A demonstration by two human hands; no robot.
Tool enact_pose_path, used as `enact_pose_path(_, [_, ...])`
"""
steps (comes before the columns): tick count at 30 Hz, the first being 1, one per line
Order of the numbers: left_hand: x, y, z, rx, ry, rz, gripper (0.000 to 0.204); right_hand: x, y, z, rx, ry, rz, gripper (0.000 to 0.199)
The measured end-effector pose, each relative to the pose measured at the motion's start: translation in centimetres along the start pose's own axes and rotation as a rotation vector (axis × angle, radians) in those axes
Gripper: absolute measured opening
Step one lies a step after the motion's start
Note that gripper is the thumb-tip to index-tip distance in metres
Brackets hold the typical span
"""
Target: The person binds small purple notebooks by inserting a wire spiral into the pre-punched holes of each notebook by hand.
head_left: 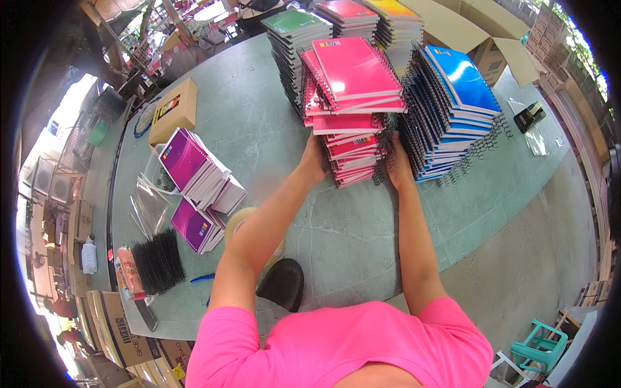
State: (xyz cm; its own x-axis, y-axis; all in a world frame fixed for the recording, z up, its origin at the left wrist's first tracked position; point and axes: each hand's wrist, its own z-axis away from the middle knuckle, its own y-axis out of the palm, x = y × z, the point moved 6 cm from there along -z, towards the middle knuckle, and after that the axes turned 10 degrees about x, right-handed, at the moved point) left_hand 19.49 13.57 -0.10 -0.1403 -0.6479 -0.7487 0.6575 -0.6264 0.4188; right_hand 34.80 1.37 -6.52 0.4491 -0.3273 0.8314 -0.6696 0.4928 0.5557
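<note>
A tall, uneven stack of pink spiral notebooks (362, 71) stands at the middle of the table. My left hand (315, 158) presses against the left side of its lower part. On the opposite side, my right hand (398, 161) grips the stack, between it and a leaning stack of blue spiral notebooks (462, 81). The fingers of both hands are partly hidden by the notebooks. Behind the pink stack rise a green notebook stack (297, 23), a red one (348, 9) and a yellow-orange one (391, 9).
Purple notebooks (184, 165) lie left on the green table (349, 252), near a small cardboard box (176, 113). Black binding coils (160, 262) and a black rounded object (282, 286) are nearer me. An open carton (485, 39) and a small black item (529, 116) stand right.
</note>
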Motion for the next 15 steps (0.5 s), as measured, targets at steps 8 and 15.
enact_pose_path(8, [-0.9,3.9,2.2,0.251,0.083,0.130,0.067,1.8,-1.6,-1.4,-0.064,-0.060,0.049,0.060])
enact_pose_path(15, [0.8,2.0,-1.7,0.190,0.044,0.063,0.070,3.5,2.5,2.3,-0.082,-0.007,-0.023,0.039])
